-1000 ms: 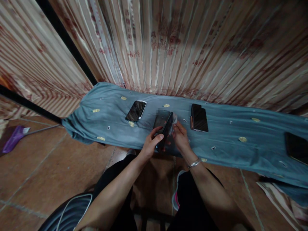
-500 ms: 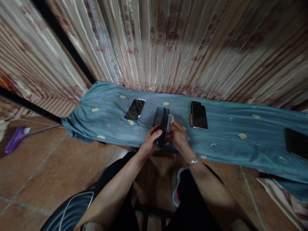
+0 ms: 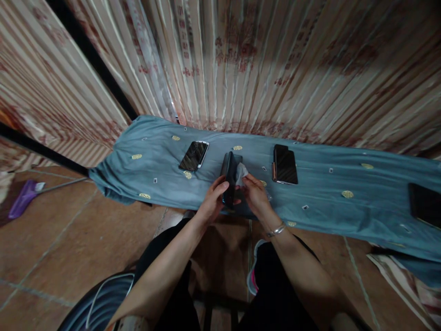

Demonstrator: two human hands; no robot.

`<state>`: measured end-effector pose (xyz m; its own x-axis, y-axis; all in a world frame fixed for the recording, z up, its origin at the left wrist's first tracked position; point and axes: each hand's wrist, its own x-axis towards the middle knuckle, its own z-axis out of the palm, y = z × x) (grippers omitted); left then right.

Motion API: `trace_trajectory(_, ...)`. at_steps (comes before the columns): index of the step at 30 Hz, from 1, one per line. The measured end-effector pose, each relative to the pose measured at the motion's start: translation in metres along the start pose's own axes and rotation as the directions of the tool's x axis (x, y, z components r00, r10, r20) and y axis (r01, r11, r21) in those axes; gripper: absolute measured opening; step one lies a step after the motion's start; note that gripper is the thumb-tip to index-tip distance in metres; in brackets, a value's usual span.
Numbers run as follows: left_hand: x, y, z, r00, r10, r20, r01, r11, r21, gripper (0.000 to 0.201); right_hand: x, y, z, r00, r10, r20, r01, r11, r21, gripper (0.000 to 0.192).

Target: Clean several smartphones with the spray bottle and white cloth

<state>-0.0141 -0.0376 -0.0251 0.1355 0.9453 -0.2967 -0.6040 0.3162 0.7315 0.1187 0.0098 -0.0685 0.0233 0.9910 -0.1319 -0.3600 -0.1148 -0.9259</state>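
My left hand [image 3: 214,197] is wrapped round a dark smartphone [image 3: 228,180], held on edge above the cloth. In my right hand [image 3: 255,191], a crumpled whitish wipe [image 3: 241,173] is pinched between the fingers, close against the phone's right side. Behind the held phone, a flat dark item [image 3: 238,158] shows only in part. To the left, a phone with a white edge [image 3: 194,156] lies on the cloth. Right of my hands lie dark phones [image 3: 285,165] partly overlapping, with an orange-brown strip along their left side.
The blue patterned cloth [image 3: 330,193] covers a long narrow bench in front of a curtain [image 3: 220,69]. Another dark device [image 3: 425,204] lies at its far right. Black poles [image 3: 93,59] stand on the left. A purple broom head [image 3: 23,200] rests on the tiled floor.
The held phone has shifted slightly left and turned more on edge. My right hand with the wipe has moved slightly left beside it.
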Motion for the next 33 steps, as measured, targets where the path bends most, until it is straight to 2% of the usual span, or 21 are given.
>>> trace_trajectory(7,0.003,0.002,-0.005,0.999,-0.028,0.047,0.03,0.999,-0.024,0.043,-0.003,0.004,0.003,1.0,0.014,0.007,-0.014,0.999,-0.039,0.02)
trace_trajectory(11,0.005,0.005,-0.009,0.998,-0.059,0.038,0.06,0.997,-0.039,0.032,-0.006,0.004,0.004,1.0,-0.011,0.008,0.012,0.996,-0.091,0.022)
trace_trajectory(16,0.008,0.007,-0.016,0.995,-0.085,0.056,0.088,0.995,-0.056,0.034,-0.01,0.003,0.003,0.996,-0.035,0.077,0.048,0.983,-0.177,0.023)
trace_trajectory(18,0.009,0.007,-0.018,0.993,-0.1,0.056,0.103,0.993,-0.065,0.037,-0.012,0.001,0.001,0.989,-0.071,0.129,0.102,0.962,-0.253,0.024)
trace_trajectory(21,0.008,0.004,-0.018,0.992,-0.111,0.058,0.114,0.991,-0.065,0.038,-0.017,-0.002,-0.005,0.96,-0.155,0.233,0.244,0.871,-0.427,0.025)
trace_trajectory(25,0.007,0.001,-0.012,0.996,-0.064,0.069,0.067,0.997,-0.043,0.043,-0.024,-0.004,-0.011,0.918,-0.237,0.319,0.393,0.66,-0.641,0.033)
trace_trajectory(29,0.006,0.002,-0.006,0.996,-0.052,0.067,0.056,0.996,-0.064,0.051,-0.025,-0.003,-0.013,0.851,-0.345,0.397,0.524,0.5,-0.689,0.038)
trace_trajectory(33,0.005,0.003,-0.003,0.994,-0.073,0.079,0.078,0.995,-0.066,0.064,-0.021,-0.003,-0.014,0.8,-0.379,0.465,0.598,0.445,-0.667,0.041)
